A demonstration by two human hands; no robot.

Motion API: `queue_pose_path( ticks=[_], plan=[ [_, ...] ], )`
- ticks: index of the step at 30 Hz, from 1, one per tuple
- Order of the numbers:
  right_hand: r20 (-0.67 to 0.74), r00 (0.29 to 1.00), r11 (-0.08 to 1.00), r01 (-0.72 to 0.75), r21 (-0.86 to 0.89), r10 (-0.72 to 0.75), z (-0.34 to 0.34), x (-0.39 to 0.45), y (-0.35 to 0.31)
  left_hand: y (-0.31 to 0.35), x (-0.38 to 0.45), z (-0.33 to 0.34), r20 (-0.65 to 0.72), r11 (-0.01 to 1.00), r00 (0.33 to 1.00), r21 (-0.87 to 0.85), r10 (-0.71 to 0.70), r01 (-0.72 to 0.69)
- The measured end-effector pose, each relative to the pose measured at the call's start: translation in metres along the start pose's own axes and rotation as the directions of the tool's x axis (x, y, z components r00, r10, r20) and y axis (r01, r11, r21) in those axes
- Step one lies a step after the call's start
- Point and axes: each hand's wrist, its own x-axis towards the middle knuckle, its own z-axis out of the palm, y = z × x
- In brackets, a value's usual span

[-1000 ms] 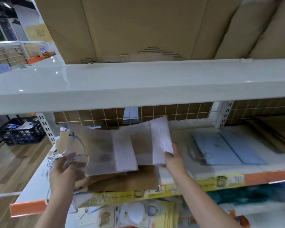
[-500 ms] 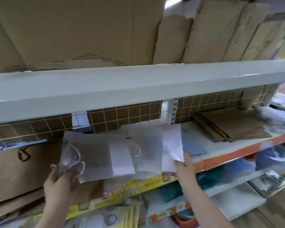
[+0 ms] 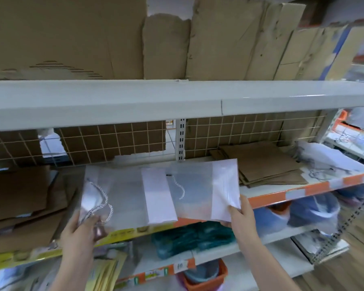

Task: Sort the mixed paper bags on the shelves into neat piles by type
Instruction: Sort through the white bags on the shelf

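Shelving point(image 3: 282, 194) backs two translucent white bags point(image 3: 160, 196), held flat above its edge, left hand point(image 3: 80, 229) clamped on the cords, right hand point(image 3: 243, 215) pinched on a corner; overlapped loosely, one could be dropped before reaching the white-bag pile point(image 3: 322, 158)

frosted white bags point(image 3: 135, 196), brown bags point(image 3: 267, 164), orange shelf edge point(image 3: 315, 189)

Teal bundle point(image 3: 192, 236), orange basket point(image 3: 204, 278)
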Motion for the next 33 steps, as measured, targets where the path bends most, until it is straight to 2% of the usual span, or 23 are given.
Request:
queue_pose_path(
  ticks=[4, 9, 16, 20, 22, 29, 33],
  plan=[
    [-0.041, 0.997, 0.998, -0.062, 0.002, 0.062, -0.061, 0.017, 0.003, -0.018, -0.024, 0.045, -0.001, 0.999, 1.000, -0.035, -0.004, 0.004],
    [-0.092, 0.994, 0.994, -0.051, 0.098, 0.060, -0.122, 0.035, -0.004, -0.033, -0.041, 0.103, 0.065, 0.998, 0.998, -0.062, -0.007, 0.011],
    [-0.126, 0.986, 0.991, -0.095, 0.096, 0.107, -0.170, 0.083, 0.003, -0.061, -0.026, 0.174, 0.104, 0.999, 0.993, 0.026, -0.049, 0.047],
    [-0.172, 0.979, 0.990, -0.090, 0.111, 0.108, -0.200, 0.116, 0.001, -0.072, -0.027, 0.233, 0.142, 0.996, 0.987, -0.032, -0.078, 0.083],
    [-0.202, 0.973, 0.989, -0.088, 0.119, 0.111, -0.216, 0.131, -0.003, -0.079, -0.024, 0.262, 0.167, 0.994, 0.980, -0.005, -0.104, 0.106],
    [-0.312, 0.940, 0.977, -0.076, 0.200, 0.137, -0.269, 0.182, -0.010, -0.092, 0.008, 0.351, 0.344, 0.970, 0.907, 0.070, -0.242, 0.232],
    [-0.310, 0.927, 0.954, -0.127, 0.271, 0.212, -0.294, 0.218, -0.007, -0.103, 0.005, 0.383, 0.334, 0.978, 0.923, -0.020, -0.190, 0.209]
  ],
)
